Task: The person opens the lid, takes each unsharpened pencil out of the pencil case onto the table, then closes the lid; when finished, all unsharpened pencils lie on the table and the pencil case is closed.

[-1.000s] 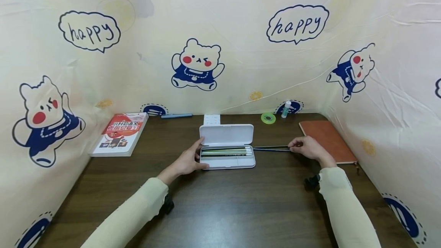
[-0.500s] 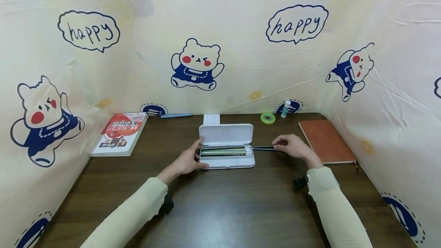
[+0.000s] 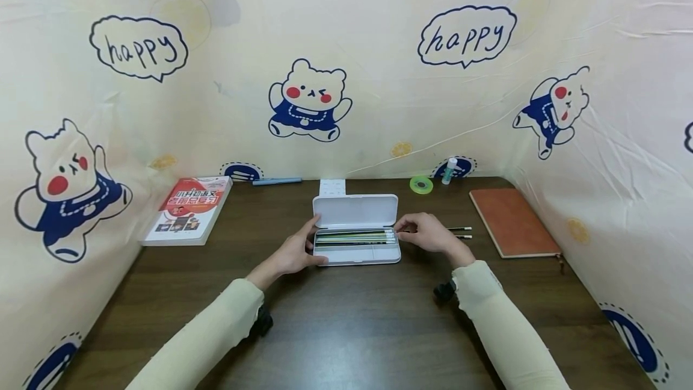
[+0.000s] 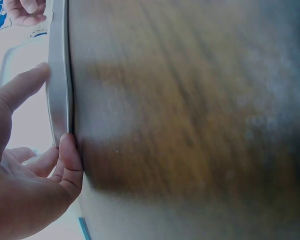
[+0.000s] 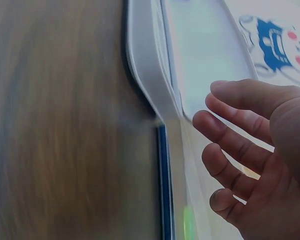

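Observation:
A white pencil case (image 3: 357,256) lies on the table with its lid (image 3: 355,212) raised, and several pencils (image 3: 354,238) lie in it. My left hand (image 3: 292,251) grips the case's left end, thumb at the front and fingers behind; the left wrist view shows fingertips on its rim. My right hand (image 3: 425,232) is at the case's right end. In the right wrist view its fingers are loosely bent and apart, with nothing seen between them. Dark pencils (image 3: 461,236) lie on the table, partly hidden behind that hand.
A brown notebook (image 3: 514,221) lies at the right, a red and white book (image 3: 189,212) at the left. Along the back are a blue pen (image 3: 277,182), a white paper pad (image 3: 332,188), a green tape roll (image 3: 421,180) and a glue stick (image 3: 449,171). Printed cloth surrounds the table.
My right hand has moved left along the dark pencils to the case's right end, uncovering their right ends. The pencils seem to lie where they were. My left hand has stayed put.

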### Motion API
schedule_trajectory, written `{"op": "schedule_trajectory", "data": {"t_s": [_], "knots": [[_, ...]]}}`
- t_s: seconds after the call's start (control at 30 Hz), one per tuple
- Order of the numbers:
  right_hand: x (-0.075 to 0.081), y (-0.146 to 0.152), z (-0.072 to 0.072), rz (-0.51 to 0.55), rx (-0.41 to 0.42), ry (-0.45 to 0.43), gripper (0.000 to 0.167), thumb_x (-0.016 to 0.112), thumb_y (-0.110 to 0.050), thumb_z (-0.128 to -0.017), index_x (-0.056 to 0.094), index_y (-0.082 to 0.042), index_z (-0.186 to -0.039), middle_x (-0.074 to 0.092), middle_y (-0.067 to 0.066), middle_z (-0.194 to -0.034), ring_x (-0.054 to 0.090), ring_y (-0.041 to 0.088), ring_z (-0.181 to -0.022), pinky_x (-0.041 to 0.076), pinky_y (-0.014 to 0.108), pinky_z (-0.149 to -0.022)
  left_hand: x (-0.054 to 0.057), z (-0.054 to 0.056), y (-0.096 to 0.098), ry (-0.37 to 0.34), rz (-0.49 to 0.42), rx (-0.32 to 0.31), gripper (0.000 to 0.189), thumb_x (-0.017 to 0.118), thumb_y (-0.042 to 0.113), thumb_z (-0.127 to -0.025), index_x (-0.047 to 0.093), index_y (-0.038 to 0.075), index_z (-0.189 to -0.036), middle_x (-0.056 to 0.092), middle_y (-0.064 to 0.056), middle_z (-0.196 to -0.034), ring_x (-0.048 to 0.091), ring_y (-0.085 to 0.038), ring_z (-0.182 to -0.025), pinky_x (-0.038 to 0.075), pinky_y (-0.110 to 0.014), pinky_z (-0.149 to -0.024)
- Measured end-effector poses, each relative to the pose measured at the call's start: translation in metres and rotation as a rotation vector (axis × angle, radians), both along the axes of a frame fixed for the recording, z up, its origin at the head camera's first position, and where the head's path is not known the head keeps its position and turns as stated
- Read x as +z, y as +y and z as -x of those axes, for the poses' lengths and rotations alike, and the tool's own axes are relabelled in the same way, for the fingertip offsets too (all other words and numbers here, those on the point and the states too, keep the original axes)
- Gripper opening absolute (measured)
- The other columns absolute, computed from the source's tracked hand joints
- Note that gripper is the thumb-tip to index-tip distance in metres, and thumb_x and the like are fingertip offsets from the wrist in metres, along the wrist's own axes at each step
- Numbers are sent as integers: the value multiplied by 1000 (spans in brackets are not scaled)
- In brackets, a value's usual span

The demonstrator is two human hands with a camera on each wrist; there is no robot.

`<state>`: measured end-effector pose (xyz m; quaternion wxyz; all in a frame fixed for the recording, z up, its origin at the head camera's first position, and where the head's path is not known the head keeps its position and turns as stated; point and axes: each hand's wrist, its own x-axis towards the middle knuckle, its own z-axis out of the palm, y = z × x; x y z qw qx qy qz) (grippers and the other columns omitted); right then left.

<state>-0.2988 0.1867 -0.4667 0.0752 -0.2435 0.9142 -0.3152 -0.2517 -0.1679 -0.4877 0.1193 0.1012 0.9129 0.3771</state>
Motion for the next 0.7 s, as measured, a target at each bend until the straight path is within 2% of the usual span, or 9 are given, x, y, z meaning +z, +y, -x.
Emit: {"op": "schedule_trajectory", "data": {"t_s": [0.23, 0.47, 0.7], "knots": [[-6, -23, -2, -23, 65, 29, 13, 71, -16, -91, 74, -13, -104, 70, -2, -90, 52, 13, -74, 44, 27, -67, 1, 0, 0, -4, 6, 3, 107, 84, 28, -82, 13, 22, -161, 48, -14, -152, 55, -22, -104, 46, -39, -91], [-15, -32, -3, -94, 80, 53, 14, 73, -16, -90, 75, -16, -104, 72, -3, -96, 57, 11, -83, 49, 33, -80, 1, -1, 0, 2, 3, 4, 107, 85, 27, -81, 14, 22, -161, 48, -13, -151, 54, -22, -104, 46, -38, -90], [-14, -36, -4, -144, 100, 88, 15, 73, -16, -89, 76, -13, -104, 75, 0, -102, 60, 18, -94, 47, 42, -90, 1, -2, 0, 7, -2, 1, 107, 85, 26, -81, 14, 21, -161, 48, -14, -152, 55, -22, -104, 46, -38, -90]]}}
